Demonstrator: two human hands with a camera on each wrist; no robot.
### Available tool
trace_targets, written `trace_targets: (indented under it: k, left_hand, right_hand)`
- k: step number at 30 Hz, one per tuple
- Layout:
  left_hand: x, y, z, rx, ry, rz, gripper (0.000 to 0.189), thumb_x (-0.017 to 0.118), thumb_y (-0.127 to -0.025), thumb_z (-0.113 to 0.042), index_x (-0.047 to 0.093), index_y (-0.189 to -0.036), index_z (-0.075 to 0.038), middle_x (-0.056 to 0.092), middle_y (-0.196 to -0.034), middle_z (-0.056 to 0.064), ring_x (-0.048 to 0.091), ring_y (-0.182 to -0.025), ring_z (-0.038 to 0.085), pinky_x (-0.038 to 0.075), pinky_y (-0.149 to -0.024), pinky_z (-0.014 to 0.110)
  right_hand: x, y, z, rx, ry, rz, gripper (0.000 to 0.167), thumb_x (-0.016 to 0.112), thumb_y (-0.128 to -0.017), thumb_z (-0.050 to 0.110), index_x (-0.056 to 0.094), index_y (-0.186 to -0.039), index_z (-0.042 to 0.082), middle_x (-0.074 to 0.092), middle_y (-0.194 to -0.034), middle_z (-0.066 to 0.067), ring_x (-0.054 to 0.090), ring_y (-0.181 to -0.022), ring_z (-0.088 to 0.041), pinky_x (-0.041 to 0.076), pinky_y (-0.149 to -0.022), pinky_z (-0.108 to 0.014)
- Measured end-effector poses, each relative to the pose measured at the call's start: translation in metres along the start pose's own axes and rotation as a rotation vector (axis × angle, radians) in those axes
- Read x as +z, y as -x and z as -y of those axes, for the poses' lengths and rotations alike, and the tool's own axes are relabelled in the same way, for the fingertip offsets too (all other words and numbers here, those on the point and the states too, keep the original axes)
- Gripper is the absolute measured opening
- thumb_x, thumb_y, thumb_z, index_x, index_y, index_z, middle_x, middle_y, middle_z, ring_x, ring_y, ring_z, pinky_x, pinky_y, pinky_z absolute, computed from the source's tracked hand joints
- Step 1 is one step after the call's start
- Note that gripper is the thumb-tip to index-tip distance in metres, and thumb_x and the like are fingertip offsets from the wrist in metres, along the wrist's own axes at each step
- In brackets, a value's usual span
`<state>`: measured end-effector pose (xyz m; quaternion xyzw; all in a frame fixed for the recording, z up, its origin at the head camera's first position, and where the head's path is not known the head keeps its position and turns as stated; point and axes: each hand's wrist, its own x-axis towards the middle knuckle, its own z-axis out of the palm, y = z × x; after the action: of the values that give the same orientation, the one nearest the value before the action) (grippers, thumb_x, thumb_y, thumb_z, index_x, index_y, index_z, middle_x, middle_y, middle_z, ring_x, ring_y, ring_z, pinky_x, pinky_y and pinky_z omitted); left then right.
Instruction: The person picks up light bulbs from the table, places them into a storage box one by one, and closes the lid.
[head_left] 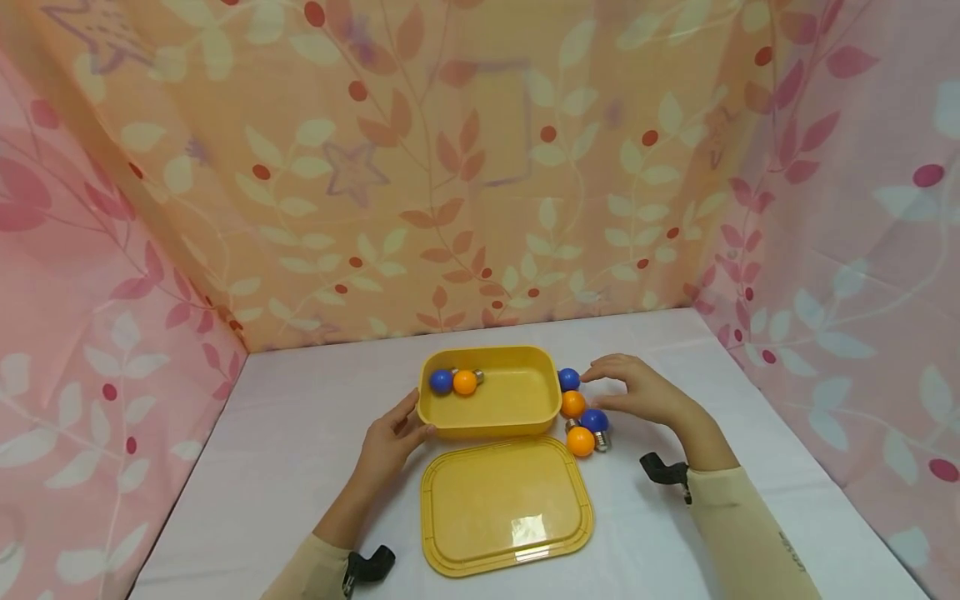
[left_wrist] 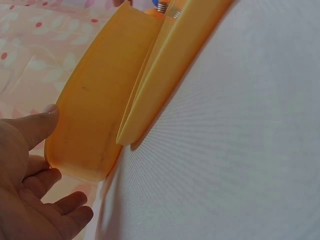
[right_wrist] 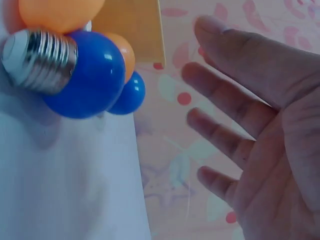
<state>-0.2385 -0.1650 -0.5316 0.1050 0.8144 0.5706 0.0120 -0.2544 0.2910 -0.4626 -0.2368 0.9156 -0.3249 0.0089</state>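
My left hand (head_left: 387,442) grips the left front corner of a yellow plastic box (head_left: 495,431), its thumb on the front wall and fingers round the side. In the left wrist view the thumb lies against the box wall (left_wrist: 87,100). Inside the box, at the left, lie a blue bulb (head_left: 441,382) and an orange bulb (head_left: 465,382). Beside the box's right end my right hand (head_left: 648,392) hovers, fingers spread and holding nothing. Its fingertips are close to a blue bulb (head_left: 568,379). Nearer lie an orange bulb (head_left: 573,404), a blue bulb (right_wrist: 95,75) with a metal screw base and another orange bulb (head_left: 581,442).
The yellow lid (head_left: 506,504) lies flat in front of the box, close to its front wall. A white cloth (head_left: 300,433) covers the table. Patterned curtains (head_left: 480,183) hang behind and at both sides.
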Motion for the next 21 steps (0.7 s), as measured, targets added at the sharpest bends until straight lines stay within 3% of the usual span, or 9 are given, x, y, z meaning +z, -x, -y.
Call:
trace_targets:
  k: [7, 9, 13, 16, 21]
  left_hand:
    - [0.001, -0.001, 0.001, -0.02, 0.016, 0.004, 0.074, 0.077, -0.094, -0.028, 0.042, -0.158, -0.02, 0.038, -0.163, -0.005, 0.036, -0.151, 0.023, 0.041, -0.114, 0.034]
    - [0.002, 0.0, -0.007, -0.034, 0.014, 0.007, 0.073, 0.076, -0.095, -0.024, 0.04, -0.158, -0.017, 0.037, -0.164, -0.002, 0.034, -0.151, 0.024, 0.04, -0.116, 0.036]
    - [0.003, -0.001, -0.006, -0.042, 0.01, 0.002, 0.073, 0.077, -0.094, -0.025, 0.041, -0.158, -0.019, 0.037, -0.163, -0.003, 0.034, -0.151, 0.023, 0.04, -0.116, 0.036]
    - [0.003, -0.003, 0.003, -0.023, 0.002, -0.003, 0.073, 0.078, -0.093, -0.03, 0.043, -0.157, -0.024, 0.039, -0.162, -0.006, 0.037, -0.15, 0.023, 0.042, -0.114, 0.035]
    - [0.001, -0.002, 0.004, -0.017, -0.017, -0.001, 0.073, 0.078, -0.093, -0.03, 0.042, -0.157, -0.024, 0.039, -0.162, -0.004, 0.037, -0.15, 0.024, 0.042, -0.114, 0.038]
  right_hand:
    - [0.002, 0.004, -0.015, 0.141, -0.086, 0.096, 0.039, 0.082, -0.088, 0.028, 0.074, -0.124, 0.014, 0.068, -0.128, -0.003, 0.056, -0.127, -0.037, 0.041, -0.112, -0.066]
    - [0.003, 0.004, -0.016, 0.182, -0.095, 0.128, 0.04, 0.082, -0.088, 0.03, 0.073, -0.123, 0.014, 0.069, -0.126, -0.003, 0.057, -0.127, -0.037, 0.04, -0.112, -0.066]
    - [0.004, 0.004, -0.02, 0.244, -0.089, 0.196, 0.044, 0.082, -0.087, 0.036, 0.072, -0.124, 0.014, 0.072, -0.119, -0.002, 0.061, -0.12, -0.032, 0.042, -0.111, -0.065]
    - [0.007, 0.004, -0.024, 0.263, -0.095, 0.228, 0.048, 0.083, -0.086, 0.04, 0.072, -0.124, 0.013, 0.073, -0.117, 0.0, 0.064, -0.116, -0.028, 0.045, -0.109, -0.063]
    - [0.012, 0.002, -0.027, 0.236, -0.098, 0.262, 0.04, 0.083, -0.086, 0.039, 0.074, -0.117, 0.015, 0.074, -0.11, 0.004, 0.066, -0.105, -0.021, 0.052, -0.104, -0.053]
